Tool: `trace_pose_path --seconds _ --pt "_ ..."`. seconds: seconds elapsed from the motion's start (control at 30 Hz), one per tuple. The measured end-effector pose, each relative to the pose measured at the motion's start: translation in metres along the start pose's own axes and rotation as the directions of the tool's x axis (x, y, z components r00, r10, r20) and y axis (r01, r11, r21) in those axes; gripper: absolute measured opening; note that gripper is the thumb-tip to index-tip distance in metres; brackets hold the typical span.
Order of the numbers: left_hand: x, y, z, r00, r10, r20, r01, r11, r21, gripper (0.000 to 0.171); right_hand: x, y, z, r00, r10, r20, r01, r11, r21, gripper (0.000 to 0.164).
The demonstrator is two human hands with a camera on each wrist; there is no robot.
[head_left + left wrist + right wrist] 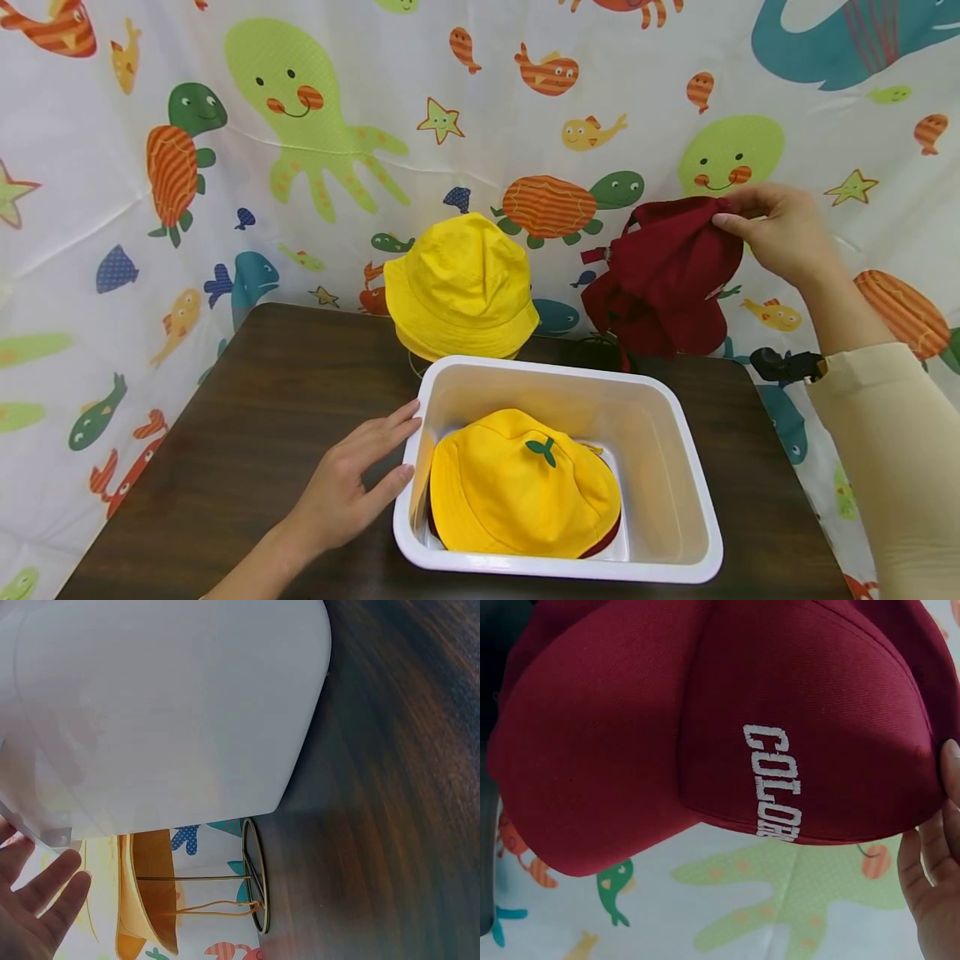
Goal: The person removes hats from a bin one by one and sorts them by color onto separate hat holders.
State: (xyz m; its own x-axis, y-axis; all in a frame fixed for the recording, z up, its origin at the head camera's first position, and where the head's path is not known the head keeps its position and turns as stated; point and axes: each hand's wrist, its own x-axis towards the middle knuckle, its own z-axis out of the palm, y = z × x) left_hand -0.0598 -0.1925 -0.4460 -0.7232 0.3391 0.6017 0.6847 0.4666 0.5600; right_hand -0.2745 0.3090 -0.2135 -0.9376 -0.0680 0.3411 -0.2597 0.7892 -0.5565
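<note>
My right hand (780, 229) pinches the top of a dark red baseball cap (667, 275) at the back right, thumb and fingers on its crown. White stitched letters show on the cap's front (840, 712) in the right wrist view. My left hand (341, 475) touches the left rim of a white plastic bin (693, 500) with fingers extended. Inside the bin lies a yellow bucket hat (517, 492) with a green sprout on top, and dark red fabric peeks out beneath it. Behind the bin, another yellow bucket hat (461, 287) sits on a wire stand (256, 877).
The dark brown table (225, 442) reaches back to a white curtain (420, 50) printed with sea animals. Close to the right forearm, a small black clamp-like piece (783, 365) shows near the table's back right corner.
</note>
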Motion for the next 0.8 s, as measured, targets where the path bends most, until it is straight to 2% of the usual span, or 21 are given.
trace_pose_path --seconds 0.4,0.8 --pt "-0.002 -0.001 0.0 1.0 0.007 -0.002 -0.007 1.0 -0.013 0.061 -0.001 0.008 0.018 0.999 0.032 0.042 -0.033 0.999 0.039 0.032" --pt "-0.002 -0.002 -0.001 0.999 0.037 -0.017 -0.037 0.999 -0.037 0.062 -0.008 0.016 0.031 0.995 0.056 0.083 -0.055 0.998 -0.017 0.035"
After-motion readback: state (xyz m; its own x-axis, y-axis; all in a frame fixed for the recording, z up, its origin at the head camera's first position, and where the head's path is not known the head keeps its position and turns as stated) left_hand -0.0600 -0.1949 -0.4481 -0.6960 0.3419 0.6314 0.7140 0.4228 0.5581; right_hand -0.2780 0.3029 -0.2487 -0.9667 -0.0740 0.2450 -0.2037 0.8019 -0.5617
